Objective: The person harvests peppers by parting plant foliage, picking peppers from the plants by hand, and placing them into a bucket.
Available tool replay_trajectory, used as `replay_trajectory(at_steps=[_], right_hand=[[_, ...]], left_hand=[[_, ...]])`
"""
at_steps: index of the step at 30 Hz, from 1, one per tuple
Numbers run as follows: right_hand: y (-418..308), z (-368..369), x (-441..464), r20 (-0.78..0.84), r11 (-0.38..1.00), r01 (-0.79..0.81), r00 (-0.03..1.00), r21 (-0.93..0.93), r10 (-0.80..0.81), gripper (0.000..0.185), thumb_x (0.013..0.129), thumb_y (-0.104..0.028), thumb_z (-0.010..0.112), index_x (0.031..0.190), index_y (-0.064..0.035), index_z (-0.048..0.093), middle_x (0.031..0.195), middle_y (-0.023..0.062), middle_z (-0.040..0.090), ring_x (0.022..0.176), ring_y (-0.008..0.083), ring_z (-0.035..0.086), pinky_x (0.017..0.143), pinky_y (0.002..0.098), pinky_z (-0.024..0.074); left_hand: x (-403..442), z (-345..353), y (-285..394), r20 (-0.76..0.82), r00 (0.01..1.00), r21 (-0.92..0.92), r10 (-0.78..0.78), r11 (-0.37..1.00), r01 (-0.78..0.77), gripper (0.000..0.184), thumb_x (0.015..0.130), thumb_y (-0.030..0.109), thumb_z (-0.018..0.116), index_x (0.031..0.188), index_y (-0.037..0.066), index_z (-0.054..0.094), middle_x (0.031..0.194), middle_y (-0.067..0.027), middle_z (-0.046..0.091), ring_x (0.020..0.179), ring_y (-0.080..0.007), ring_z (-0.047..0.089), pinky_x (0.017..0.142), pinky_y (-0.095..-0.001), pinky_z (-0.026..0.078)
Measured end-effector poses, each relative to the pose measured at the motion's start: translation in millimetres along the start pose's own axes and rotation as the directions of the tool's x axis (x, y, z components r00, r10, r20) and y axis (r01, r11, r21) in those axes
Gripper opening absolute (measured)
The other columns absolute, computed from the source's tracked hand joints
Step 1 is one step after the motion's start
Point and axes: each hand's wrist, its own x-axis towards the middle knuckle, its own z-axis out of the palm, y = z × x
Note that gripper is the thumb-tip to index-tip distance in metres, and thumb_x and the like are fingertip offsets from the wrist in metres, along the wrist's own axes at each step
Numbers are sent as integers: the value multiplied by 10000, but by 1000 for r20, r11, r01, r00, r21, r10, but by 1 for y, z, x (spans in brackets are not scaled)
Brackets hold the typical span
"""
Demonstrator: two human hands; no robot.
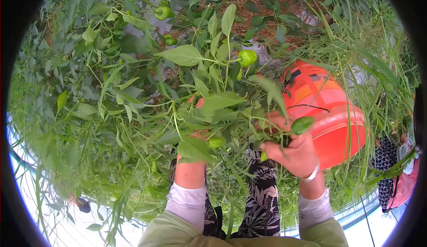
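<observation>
My right hand (293,153) is closed around thin green stems at the right side of the pepper plant, with a dark green leaf (302,125) over its fingers. A small green pepper (263,156) hangs by its thumb. Leaves hide most of my left hand (200,133), so its fingers do not show clearly. Just right of it is a pale green pepper (216,142). Higher on the plant hangs a bright green pepper (247,58), with another pepper (163,12) at the upper left. An orange-red bucket (336,113) lies tilted beside my right hand.
Dense pepper foliage (80,82) covers the left side. Tall grass (378,60) rises at the right, some of it across the bucket. Dry straw (249,13) covers ground at the top. Part of another person (383,171) shows at the right edge.
</observation>
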Motion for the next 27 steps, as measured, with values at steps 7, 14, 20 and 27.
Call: replay_trajectory(at_steps=[7, 14, 20, 27], right_hand=[[8, 10, -5, -181, 968, -63, 978, 242, 108, 357, 657, 49, 584, 1009, -9, 583, 847, 80, 593, 722, 118, 551, 662, 238, 445], [3, 18, -1, -148, 905, 268, 932, -329, -330, 387, 656, -21, 690, 1027, 1, 583, 945, 126, 591, 820, 185, 585, 720, 278, 460], [11, 22, -18, -327, 955, 122, 921, -269, -210, 307, 664, -28, 694, 953, -5, 593, 984, 125, 593, 874, 190, 584, 734, 290, 462], [24, 20, -42, -320, 958, -209, 910, 196, 264, 311, 687, 41, 606, 991, 27, 542, 922, 83, 571, 756, 129, 581, 653, 248, 462]], left_hand=[[3, 60, 19, -207, 970, -281, -125, 957, 63, 391, 843, 331, 598, 1110, 56, 524, 1025, -104, 563, 981, -244, 554, 864, -407, 478], [-1, 7, -14, -243, 969, 117, -48, 990, 78, 419, 883, 216, 556, 1223, 2, 439, 1141, -129, 546, 985, -169, 556, 852, -282, 455], [-7, 68, 27, -147, 984, 50, 101, 994, -94, 351, 839, 266, 602, 1115, 55, 555, 1002, -78, 605, 876, -159, 576, 804, -281, 449], [-8, 46, 43, -78, 979, -86, -189, 979, 182, 305, 843, 345, 589, 919, 58, 520, 1102, -222, 556, 986, -295, 574, 830, -421, 493]])
